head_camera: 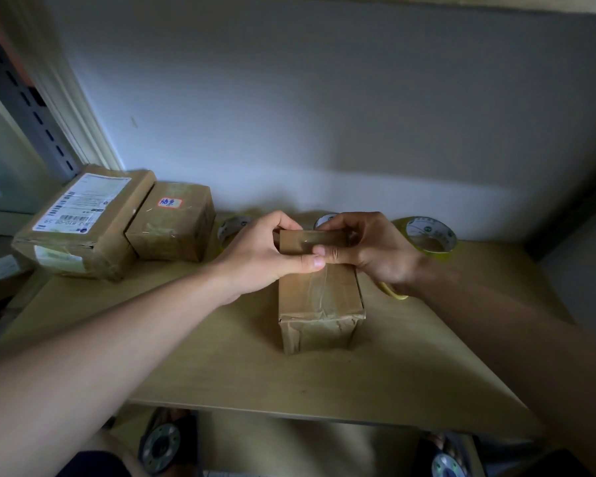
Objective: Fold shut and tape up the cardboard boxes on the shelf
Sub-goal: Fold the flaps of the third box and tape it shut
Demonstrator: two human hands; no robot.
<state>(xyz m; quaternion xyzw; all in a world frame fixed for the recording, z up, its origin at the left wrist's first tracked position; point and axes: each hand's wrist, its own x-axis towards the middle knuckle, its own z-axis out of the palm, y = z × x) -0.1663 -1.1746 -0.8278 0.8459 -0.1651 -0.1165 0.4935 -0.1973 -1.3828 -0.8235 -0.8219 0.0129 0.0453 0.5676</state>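
A small brown cardboard box (320, 301) stands folded shut in the middle of the shelf board (427, 356), with a strip of clear tape (319, 287) running along its top towards the near end. Over the box's far end both hands hold a brown roll of tape (307, 239), seen edge-on. My left hand (265, 256) grips its left end, thumb against the roll's near side. My right hand (372, 251) curls round its right side, fingertips meeting the left thumb. A yellow handle (394, 293) sticks out under my right palm; the rest of it is hidden.
Two taped boxes sit at the back left: a large one with a white shipping label (83, 232) and a smaller one with a red sticker (172, 223). Three tape rolls (427, 235) (231, 228) (325, 220) stand by the wall. A slotted metal shelf post (31, 108) rises at left.
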